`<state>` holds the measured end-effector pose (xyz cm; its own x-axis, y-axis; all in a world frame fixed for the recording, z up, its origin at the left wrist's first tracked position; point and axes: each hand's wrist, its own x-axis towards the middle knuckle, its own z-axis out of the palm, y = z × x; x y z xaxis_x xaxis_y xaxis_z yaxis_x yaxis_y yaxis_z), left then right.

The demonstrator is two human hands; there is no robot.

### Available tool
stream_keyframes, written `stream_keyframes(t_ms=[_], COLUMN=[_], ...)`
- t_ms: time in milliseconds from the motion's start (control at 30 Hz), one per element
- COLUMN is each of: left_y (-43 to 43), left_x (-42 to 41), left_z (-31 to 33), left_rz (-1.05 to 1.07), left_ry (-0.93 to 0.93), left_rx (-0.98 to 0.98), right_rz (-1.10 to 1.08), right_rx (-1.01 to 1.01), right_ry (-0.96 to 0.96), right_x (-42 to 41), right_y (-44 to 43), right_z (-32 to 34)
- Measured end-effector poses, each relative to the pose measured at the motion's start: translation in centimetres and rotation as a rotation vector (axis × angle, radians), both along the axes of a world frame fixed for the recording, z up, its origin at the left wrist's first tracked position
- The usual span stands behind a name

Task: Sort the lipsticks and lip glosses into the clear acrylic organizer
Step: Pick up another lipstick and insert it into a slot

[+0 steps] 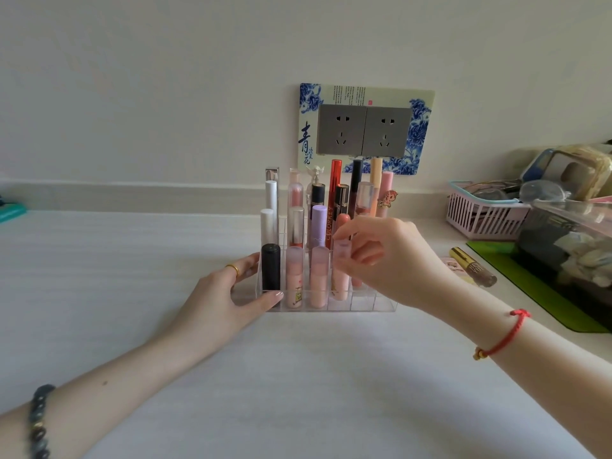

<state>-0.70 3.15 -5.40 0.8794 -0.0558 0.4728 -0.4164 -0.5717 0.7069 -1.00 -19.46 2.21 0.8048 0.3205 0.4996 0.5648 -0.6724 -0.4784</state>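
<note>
Bright, soft, even light fills the scene; its source cannot be told. The wall (165,94) and the worktop (132,260) look pale and a little washed out. Faint shadows with blurred edges lie on the worktop under the forearms (116,376) and along the front of the organizer (364,304). Small glints show on the organizer's clear walls. Stronger glare streaks the clear box (569,220) at the right, which looks smeared and soft. Focus is best in the middle, where the pink tube (341,270) has crisp edges. The wide lens bends the ledge (132,190) and stretches things near the edges.
</note>
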Motion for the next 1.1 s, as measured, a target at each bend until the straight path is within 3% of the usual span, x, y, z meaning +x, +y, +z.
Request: stream_keyframes(t_ms=[600,867,1100], left_y=[0.0,0.0,-0.2], left_x=[0.0,-0.4,-0.5], left_z=[0.1,0.4,0.6], left_rz=[0.009,0.015,-0.009], left_ry=[-0.006,0.028,0.053], left_rx=[0.015,0.012,-0.027], right_rz=[-0.024,-0.049,-0.217], right_rx=[-0.065,0.081,0.146], right_ry=[-0.002,-0.034,-0.115], right_x=[-0.1,-0.4,0.9], right_y=[-0.4,-2.4,-7.1], right_z=[0.6,4.0,6.0])
